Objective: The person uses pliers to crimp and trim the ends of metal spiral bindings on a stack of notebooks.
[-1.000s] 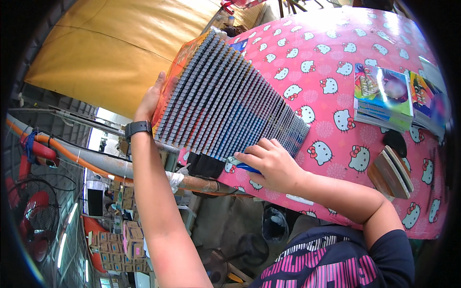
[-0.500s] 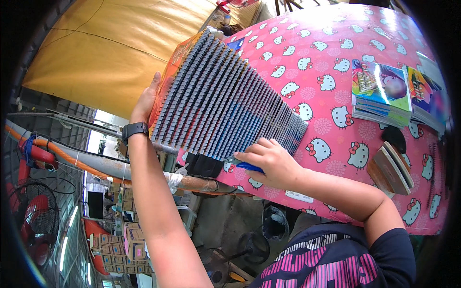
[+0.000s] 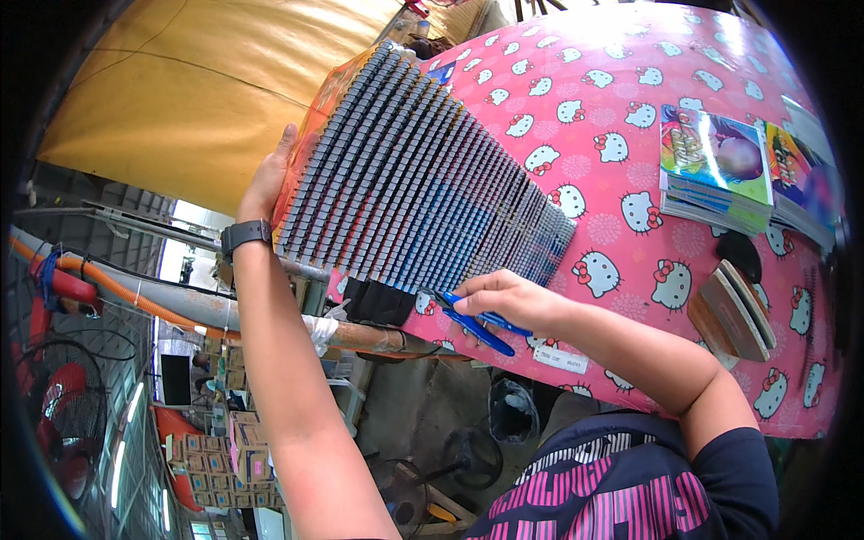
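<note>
A long, tilted stack of what look like wire-bound notebooks (image 3: 405,180) stands before me, its dense rows of grey loops facing me. An orange cover (image 3: 310,135) closes its left end. My left hand (image 3: 264,184), with a dark watch on the wrist, lies flat against that cover with the fingers stretched upward. Blue-handled pliers (image 3: 477,331) are gripped in my right hand (image 3: 508,301). Their dark jaws lie close to the stack's lower edge; I cannot tell whether they touch the loops. Part of the handles is hidden by my fingers.
The stack leans over a table with a pink cat-patterned cover (image 3: 621,297). Glossy booklets (image 3: 715,171) lie piled at the right, near wooden blocks (image 3: 731,315). A grey-brown pipe (image 3: 360,335) runs along the table's left edge. A lined bin (image 3: 515,409) stands below.
My right hand has drawn slightly back from the loops and turned, so more of the blue pliers shows, with their handles apart. The stack and my left hand have shifted slightly left.
</note>
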A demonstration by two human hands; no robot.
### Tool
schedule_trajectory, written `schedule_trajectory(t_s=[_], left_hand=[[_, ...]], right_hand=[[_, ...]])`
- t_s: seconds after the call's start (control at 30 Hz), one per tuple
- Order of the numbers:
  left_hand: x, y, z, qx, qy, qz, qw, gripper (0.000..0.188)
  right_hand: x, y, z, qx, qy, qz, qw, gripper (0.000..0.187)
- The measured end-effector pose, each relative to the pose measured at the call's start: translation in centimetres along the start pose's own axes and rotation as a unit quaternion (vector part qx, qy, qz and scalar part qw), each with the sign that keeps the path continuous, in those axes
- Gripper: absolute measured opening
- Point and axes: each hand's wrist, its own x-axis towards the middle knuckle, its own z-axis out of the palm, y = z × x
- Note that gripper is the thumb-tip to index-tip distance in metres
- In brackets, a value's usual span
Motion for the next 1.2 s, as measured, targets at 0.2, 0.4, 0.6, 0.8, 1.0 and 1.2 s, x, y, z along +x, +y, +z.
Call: schedule_trajectory(t_s=[0.2, 0.4, 0.6, 0.8, 1.0, 1.2], left_hand=[[0.7, -0.4, -0.9, -0.004, 0.016, -0.018, 1.0, 0.066], [0.7, -0.3, -0.9, 0.028, -0.005, -0.006, 1.0, 0.066], [0.9, -0.5, -1.5, 0.015, -0.028, -0.007, 0.999, 0.066], [0.7, -0.2, -1.0, 0.019, 0.018, 0.001, 1.0, 0.066], [0.7, -0.2, -0.8, -0.006, 0.025, -0.007, 1.0, 0.067], [1.1, -0.7, -1.5, -0.005, 0.001, -0.007, 1.0, 0.07]], right_hand=[[-1.2, -0.1, 0.8, -0.569, 0.163, -0.306, 0.746, 0.034], [-0.8, 0.8, -0.2, -0.409, 0.1, -0.248, 0.872, 0.034], [-1.0, 1.0, 0.2, -0.494, 0.127, -0.236, 0.827, 0.035], [-0.6, 1.7, -0.6, -0.653, 0.174, -0.355, 0.647, 0.038], [-0.2, 1.0, -1.4, -0.06, 0.027, -0.009, 0.998, 0.033], [-1.2, 1.9, 0.0, -0.669, 0.209, -0.362, 0.614, 0.041]])
